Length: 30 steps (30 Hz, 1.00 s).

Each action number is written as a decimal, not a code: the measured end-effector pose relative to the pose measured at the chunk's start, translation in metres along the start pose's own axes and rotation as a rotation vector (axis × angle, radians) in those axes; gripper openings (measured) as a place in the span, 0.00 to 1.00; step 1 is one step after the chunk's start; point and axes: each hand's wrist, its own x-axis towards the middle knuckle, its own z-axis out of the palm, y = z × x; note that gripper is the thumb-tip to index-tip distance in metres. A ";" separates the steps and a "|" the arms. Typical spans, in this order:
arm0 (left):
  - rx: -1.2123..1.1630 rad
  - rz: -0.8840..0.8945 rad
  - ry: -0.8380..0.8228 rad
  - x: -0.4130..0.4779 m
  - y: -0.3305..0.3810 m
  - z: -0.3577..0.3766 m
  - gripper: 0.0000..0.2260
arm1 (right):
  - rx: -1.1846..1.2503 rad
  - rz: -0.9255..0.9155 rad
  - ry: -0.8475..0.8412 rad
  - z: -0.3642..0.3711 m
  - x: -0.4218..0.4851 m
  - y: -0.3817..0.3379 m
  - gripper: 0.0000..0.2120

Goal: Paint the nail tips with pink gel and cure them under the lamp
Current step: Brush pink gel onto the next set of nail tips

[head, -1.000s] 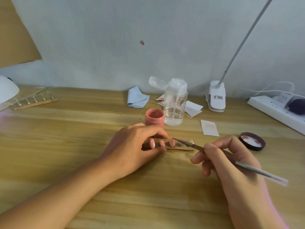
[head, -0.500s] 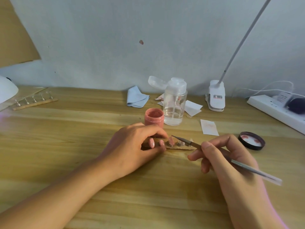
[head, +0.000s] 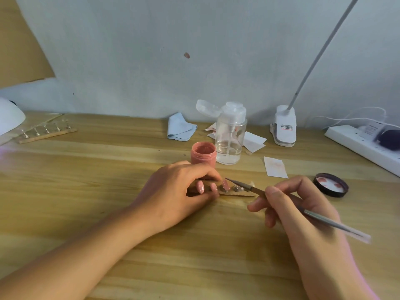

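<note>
A wooden strip [head: 236, 192] with small nail tip stands lies on the desk in front of me. My left hand [head: 177, 191] grips its left end, thumb and fingers curled round it. A pink painted nail tip [head: 225, 185] sits on the strip by my fingertips, with unpainted stands to its right. My right hand [head: 287, 204] pinches a thin grey brush [head: 320, 218] like a pen. The brush tip points left, just above that pink tip. An open jar of pink gel [head: 203, 153] stands right behind my left hand. The white curing lamp [head: 9, 119] shows at the far left edge.
A second strip of stands [head: 46, 133] lies beside the lamp. A clear pump bottle [head: 231, 135], blue cloth [head: 180, 128], paper wipes [head: 275, 167] and the jar's black lid [head: 331, 184] surround the work spot. A clip lamp base [head: 284, 126] and power strip [head: 361, 146] sit at the back right.
My right hand has drawn the brush tip leftward along the strip, from the middle stands to the pink tip next to my left fingers. My left hand has stayed put.
</note>
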 end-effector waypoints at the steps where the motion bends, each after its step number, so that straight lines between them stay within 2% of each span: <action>1: -0.003 0.001 0.001 0.000 0.000 0.000 0.09 | 0.000 0.004 -0.015 0.001 0.000 -0.001 0.08; 17: 0.000 0.012 -0.012 0.001 -0.001 0.001 0.10 | -0.009 0.019 0.041 0.000 0.000 -0.001 0.12; 30: -0.011 0.014 -0.001 0.001 -0.002 0.001 0.08 | 0.019 0.023 0.004 0.000 0.000 0.000 0.07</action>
